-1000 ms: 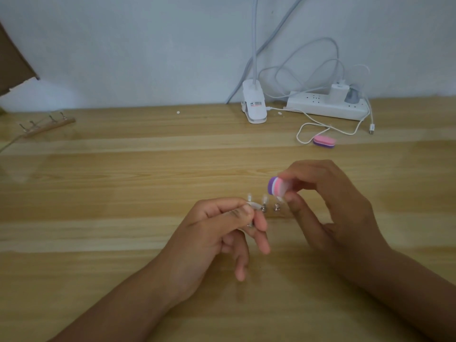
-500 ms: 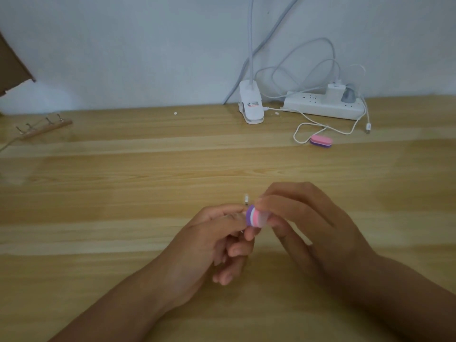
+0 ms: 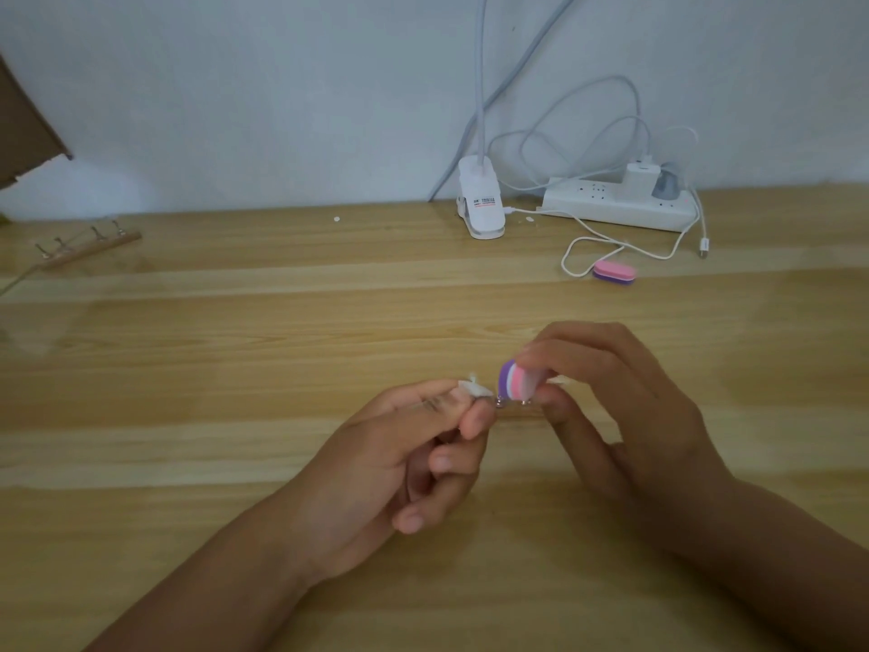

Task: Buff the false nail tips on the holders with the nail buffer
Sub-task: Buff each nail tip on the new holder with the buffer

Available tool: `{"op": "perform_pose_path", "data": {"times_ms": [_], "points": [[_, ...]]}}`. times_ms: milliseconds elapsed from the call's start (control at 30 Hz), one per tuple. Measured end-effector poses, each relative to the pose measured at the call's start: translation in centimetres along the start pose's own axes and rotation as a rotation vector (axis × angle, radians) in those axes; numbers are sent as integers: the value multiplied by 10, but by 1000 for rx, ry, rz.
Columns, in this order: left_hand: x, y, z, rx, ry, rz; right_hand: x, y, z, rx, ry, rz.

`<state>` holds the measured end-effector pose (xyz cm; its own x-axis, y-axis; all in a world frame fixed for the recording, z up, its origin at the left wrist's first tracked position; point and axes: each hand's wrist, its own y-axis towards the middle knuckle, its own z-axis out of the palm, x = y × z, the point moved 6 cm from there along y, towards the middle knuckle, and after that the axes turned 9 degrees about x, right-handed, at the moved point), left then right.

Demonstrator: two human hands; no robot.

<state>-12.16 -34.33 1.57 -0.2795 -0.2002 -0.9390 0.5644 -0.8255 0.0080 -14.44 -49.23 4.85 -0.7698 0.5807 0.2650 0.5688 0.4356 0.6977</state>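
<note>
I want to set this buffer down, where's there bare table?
Bare wood lies left of your left hand, out to the wooden rack at the far left, and in the wide band between your hands and the lamp clip. Right of your right hand is free too. It is crowded at the back right: power strip, cables, spare buffer.

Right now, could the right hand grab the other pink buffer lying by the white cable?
Probably yes, though not at once. Only bare table lies between the right hand and the spare buffer. But its fingers are pinching the nail buffer, which would have to go down first.
</note>
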Motion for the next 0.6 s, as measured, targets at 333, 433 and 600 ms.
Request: {"op": "perform_pose_path", "data": {"times_ms": [333,433,600], "points": [[-8,-3,-10,-273,354,129,-16,1,-4,11,-23,100],[-12,-6,-13,-437,605,205,-3,1,3,43,21,55],[-23,-11,-4,-549,1090,281,-4,1,8,140,-27,25]]}}
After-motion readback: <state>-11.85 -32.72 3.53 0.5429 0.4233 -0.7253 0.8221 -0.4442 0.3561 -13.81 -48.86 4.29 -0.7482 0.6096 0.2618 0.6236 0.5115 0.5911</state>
